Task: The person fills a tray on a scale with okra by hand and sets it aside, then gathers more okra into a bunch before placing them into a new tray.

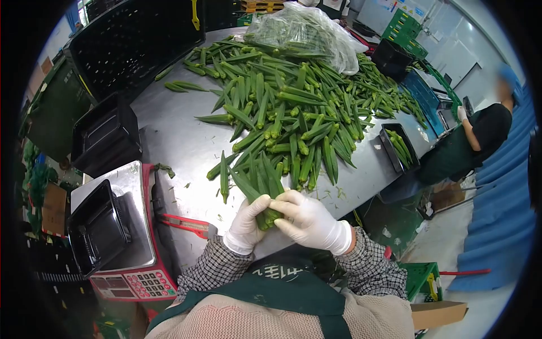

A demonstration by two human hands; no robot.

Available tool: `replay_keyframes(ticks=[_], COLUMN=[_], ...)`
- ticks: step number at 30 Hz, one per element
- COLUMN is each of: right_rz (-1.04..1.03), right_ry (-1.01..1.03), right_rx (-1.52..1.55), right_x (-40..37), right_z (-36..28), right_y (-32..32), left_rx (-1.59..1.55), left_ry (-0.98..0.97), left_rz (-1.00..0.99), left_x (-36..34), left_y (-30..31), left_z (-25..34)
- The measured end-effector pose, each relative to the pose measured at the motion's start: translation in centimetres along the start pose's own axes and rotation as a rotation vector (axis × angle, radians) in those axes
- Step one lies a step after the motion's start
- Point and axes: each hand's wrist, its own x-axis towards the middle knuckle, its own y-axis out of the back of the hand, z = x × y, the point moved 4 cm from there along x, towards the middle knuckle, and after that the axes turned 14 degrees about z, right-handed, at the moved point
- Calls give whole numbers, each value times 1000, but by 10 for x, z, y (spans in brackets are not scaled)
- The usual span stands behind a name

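Note:
A small bunch of okra (261, 183) is between my two white-gloved hands at the near edge of the metal table. My left hand (247, 224) wraps round the bunch from the left, near the stem ends. From the right, my right hand (314, 221) has its thumb and fingers closed on the same stem ends. The pods point away from me, towards a large heap of loose okra (293, 113). One single okra pod (224, 178) lies on the table just left of the bunch.
Left are a red-framed scale (138, 209) bearing a black tray (96, 231), stacked black trays (107, 135) and a red utility knife (186, 224). A tray of okra (400, 148) sits right. A plastic bag (305, 34) lies on the heap. A co-worker (480, 130) stands right.

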Motion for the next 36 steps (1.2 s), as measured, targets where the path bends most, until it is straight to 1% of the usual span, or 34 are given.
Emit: replay_keyframes(ticks=[2,3,4,5,6,7,10,11,14,15,16,18,19,22,23,26,29,32,35,36], right_rz=[148,295,460,469,414,370,240,245,345,460,526,582,605,642,649,597,510,485,519,562], right_ry=[-105,-172,-332,-311,-357,-352,-542,-496,-561,-539,-588,-670,-865,-974,-964,-905,-797,-740,-738,-728], right_rx=[72,27,73,-269,-582,-794,-918,-943,-828,-751,-654,-397,-107,300,364,495,557,611,334,228], right_x=[2,1,-3,-9,-15,-27,-40,-42,-46,-47,-52,-65,-61,-70,-72,-70,-66,-56,-54,-54], right_z=[14,37,61,92,112,137,169,176,185,184,191,207,188,185,181,170,162,143,124,118], right_y=[18,27,37,49,56,59,49,47,58,65,74,90,93,103,103,103,102,102,122,132], left_rx=[-2,16,-2,-21,-39,-39,-38,-37,-42,-46,-59,-84,-82,-81,-83,-96,-102,-125,-134,-133], left_ry=[-16,18,13,9,4,8,8,11,3,0,9,29,32,38,40,47,49,77,69,59], left_rz=[3,-40,-40,-42,-47,-58,-72,-75,-80,-81,-90,-110,-99,-81,-83,-89,-108,-111,-110,-111], left_x=[1,-2,-3,-4,-3,-3,-2,-2,-1,-1,-1,0,0,0,0,0,2,5,5,5], left_y=[2,-5,-6,-8,-9,-10,-8,-7,-7,-7,-7,-5,-6,-6,-6,-5,-4,-1,0,0], left_z=[1,5,7,8,7,6,6,5,9,10,10,9,8,6,6,5,5,4,5,6])
